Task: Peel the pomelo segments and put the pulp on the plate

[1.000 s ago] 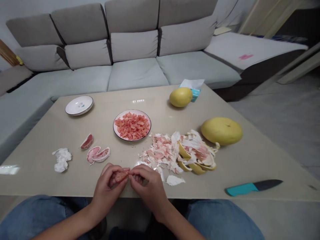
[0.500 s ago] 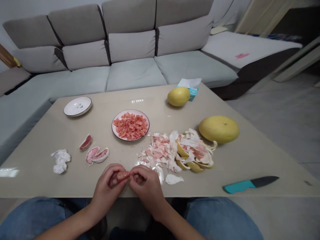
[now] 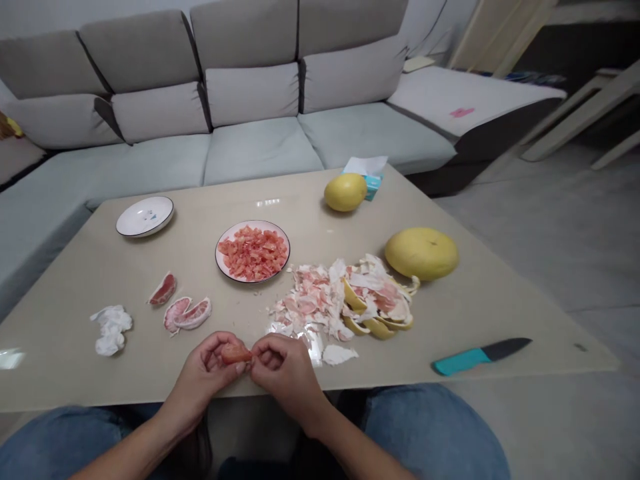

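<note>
Near the table's front edge, my left hand [image 3: 210, 370] is closed around a peeled red pomelo segment [image 3: 234, 354]. The fingertips of my right hand [image 3: 283, 373] pinch its right end; whether they grip flesh or membrane is too small to tell. Beyond my left hand lie pomelo segments with pale skin [image 3: 187, 315] and another single segment [image 3: 163, 290]. A dark-rimmed plate [image 3: 219, 265] heaped with red pomelo pulp [image 3: 254, 253] stands farther back. To the right of it spreads a pile of peel and membrane scraps [image 3: 345, 297], with one white scrap [image 3: 339, 355] close to my right hand.
A knife [image 3: 480, 357] with a turquoise handle lies at the right front. Two whole yellow pomelos [image 3: 421, 254] sit behind the peels, the farther by a tissue box [image 3: 371, 185]. Crumpled tissue [image 3: 111, 329] and a white plate [image 3: 145, 217] are on the left. A sofa [image 3: 260, 150] stands behind the table.
The camera view has shifted slightly, moving most things a little left. Both hands stay at the segment, which has turned a little in my fingers.
</note>
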Demonstrator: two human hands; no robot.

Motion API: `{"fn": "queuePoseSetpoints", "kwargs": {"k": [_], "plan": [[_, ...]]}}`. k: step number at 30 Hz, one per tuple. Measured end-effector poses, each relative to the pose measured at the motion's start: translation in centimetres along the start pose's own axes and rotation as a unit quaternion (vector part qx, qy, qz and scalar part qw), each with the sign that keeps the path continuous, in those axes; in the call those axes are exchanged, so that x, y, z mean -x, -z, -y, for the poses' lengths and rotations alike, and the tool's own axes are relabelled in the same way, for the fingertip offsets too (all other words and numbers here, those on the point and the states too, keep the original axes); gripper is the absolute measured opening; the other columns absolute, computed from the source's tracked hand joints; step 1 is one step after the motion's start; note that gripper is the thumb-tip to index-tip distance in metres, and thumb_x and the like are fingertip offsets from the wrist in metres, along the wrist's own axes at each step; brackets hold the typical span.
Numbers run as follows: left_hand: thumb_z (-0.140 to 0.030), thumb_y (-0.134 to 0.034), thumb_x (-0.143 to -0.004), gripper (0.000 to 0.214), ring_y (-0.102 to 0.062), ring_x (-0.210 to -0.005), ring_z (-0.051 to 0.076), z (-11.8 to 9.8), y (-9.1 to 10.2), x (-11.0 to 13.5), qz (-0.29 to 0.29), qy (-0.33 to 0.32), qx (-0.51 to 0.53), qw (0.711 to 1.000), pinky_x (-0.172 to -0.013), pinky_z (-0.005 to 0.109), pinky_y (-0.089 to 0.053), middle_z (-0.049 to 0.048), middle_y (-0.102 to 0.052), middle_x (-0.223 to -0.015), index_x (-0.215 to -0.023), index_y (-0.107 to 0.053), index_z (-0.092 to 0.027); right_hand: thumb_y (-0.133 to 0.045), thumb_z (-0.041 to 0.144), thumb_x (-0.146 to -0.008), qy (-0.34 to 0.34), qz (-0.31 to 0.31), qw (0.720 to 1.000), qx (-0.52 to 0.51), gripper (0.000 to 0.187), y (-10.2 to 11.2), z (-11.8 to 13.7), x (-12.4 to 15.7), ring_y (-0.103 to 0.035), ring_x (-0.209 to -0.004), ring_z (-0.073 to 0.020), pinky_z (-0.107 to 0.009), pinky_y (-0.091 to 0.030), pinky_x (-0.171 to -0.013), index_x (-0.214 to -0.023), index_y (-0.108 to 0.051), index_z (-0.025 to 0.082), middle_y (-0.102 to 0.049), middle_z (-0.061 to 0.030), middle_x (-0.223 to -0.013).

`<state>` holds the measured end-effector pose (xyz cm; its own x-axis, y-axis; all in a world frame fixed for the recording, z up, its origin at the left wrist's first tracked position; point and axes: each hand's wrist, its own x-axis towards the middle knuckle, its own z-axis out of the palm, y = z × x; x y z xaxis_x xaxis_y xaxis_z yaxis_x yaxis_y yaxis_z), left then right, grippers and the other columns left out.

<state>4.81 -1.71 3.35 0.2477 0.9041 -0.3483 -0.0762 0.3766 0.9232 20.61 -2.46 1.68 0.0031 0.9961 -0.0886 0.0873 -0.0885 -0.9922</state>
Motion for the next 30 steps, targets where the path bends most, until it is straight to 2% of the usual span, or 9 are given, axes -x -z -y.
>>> {"fn": "queuePoseSetpoints", "kwargs": {"k": [5,9,12,15,18,22,26,30], "plan": [[-0.018,-0.081,-0.068,0.024,-0.062,-0.077,0.011,0.6,0.2,0.0,-0.011,-0.020,0.009,1.000,-0.074,0.019,-0.048,-0.0002,-0.067,-0.082,-0.086,-0.064,-0.018,-0.060,0.017,-0.058,-0.110,0.028,0.988,-0.101,0.005,0.2,-0.2,-0.5,-0.045,-0.045,-0.0078,-0.019,-0.032,-0.043,-0.062,-0.065,0.016,-0.053,0.0050,-0.048],[-0.018,-0.079,-0.071,0.030,-0.062,-0.081,0.013,0.3,0.8,-0.3,0.044,0.049,0.076,0.995,-0.077,0.025,-0.051,0.0016,-0.065,-0.088,-0.097,-0.064,-0.020,-0.064,0.025,-0.061,-0.156,0.108,0.959,-0.211,0.009,0.7,-0.3,-0.6,-0.048,-0.043,-0.0078,-0.020,-0.039,-0.045,-0.064,-0.063,0.017,-0.057,0.0051,-0.049],[-0.020,-0.081,-0.069,0.036,-0.063,-0.082,0.014,-0.5,1.2,-0.6,0.082,0.107,0.109,0.985,-0.081,0.029,-0.052,0.0036,-0.064,-0.095,-0.103,-0.066,-0.020,-0.068,0.030,-0.064,-0.158,0.142,0.947,-0.242,0.015,1.1,-0.2,-0.5,-0.045,-0.043,-0.0065,-0.020,-0.038,-0.046,-0.068,-0.063,0.016,-0.056,0.0058,-0.049],[-0.028,-0.079,-0.071,0.048,-0.063,-0.092,0.019,-1.6,1.1,-0.6,0.108,0.103,0.111,0.983,-0.089,0.038,-0.051,0.0068,-0.060,-0.110,-0.116,-0.062,-0.024,-0.066,0.027,-0.068,-0.120,0.123,0.966,-0.195,0.011,1.2,0.0,-0.4,-0.043,-0.044,-0.0062,-0.018,-0.034,-0.045,-0.068,-0.063,0.017,-0.054,0.0056,-0.050],[-0.037,-0.081,-0.067,0.066,-0.059,-0.104,0.026,-1.9,0.6,-0.3,0.115,0.061,0.089,0.987,-0.087,0.042,-0.051,0.0091,-0.052,-0.124,-0.126,-0.055,-0.030,-0.061,0.015,-0.069,-0.012,0.060,0.994,-0.092,0.006,0.9,0.3,-0.1,-0.044,-0.049,-0.0073,-0.019,-0.035,-0.047,-0.068,-0.066,0.017,-0.061,0.0019,-0.062],[-0.030,-0.083,-0.064,0.065,-0.062,-0.099,0.024,-0.9,0.4,-0.2,0.081,0.031,0.048,0.995,-0.080,0.035,-0.052,0.0070,-0.054,-0.120,-0.124,-0.056,-0.030,-0.059,0.006,-0.069,0.118,0.045,0.992,0.002,0.017,0.2,0.3,0.4,-0.050,-0.056,-0.0099,-0.020,-0.040,-0.051,-0.074,-0.068,0.019,-0.066,-0.0010,-0.075],[-0.022,-0.083,-0.065,0.053,-0.064,-0.093,0.019,-0.1,0.7,-0.4,0.046,0.017,0.037,0.998,-0.079,0.028,-0.050,0.0040,-0.060,-0.109,-0.114,-0.061,-0.026,-0.059,0.005,-0.072,0.165,0.054,0.985,0.014,0.019,0.0,0.1,0.6,-0.052,-0.058,-0.0106,-0.020,-0.041,-0.052,-0.080,-0.068,0.020,-0.065,-0.0011,-0.075],[-0.021,-0.080,-0.068,0.046,-0.063,-0.095,0.019,-0.3,0.6,-0.4,0.028,0.029,0.032,0.999,-0.081,0.028,-0.050,0.0058,-0.064,-0.109,-0.111,-0.063,-0.023,-0.058,0.005,-0.071,0.163,0.049,0.985,0.032,0.018,0.1,0.0,0.7,-0.051,-0.057,-0.0108,-0.021,-0.041,-0.053,-0.079,-0.067,0.019,-0.062,-0.0008,-0.072]]}}
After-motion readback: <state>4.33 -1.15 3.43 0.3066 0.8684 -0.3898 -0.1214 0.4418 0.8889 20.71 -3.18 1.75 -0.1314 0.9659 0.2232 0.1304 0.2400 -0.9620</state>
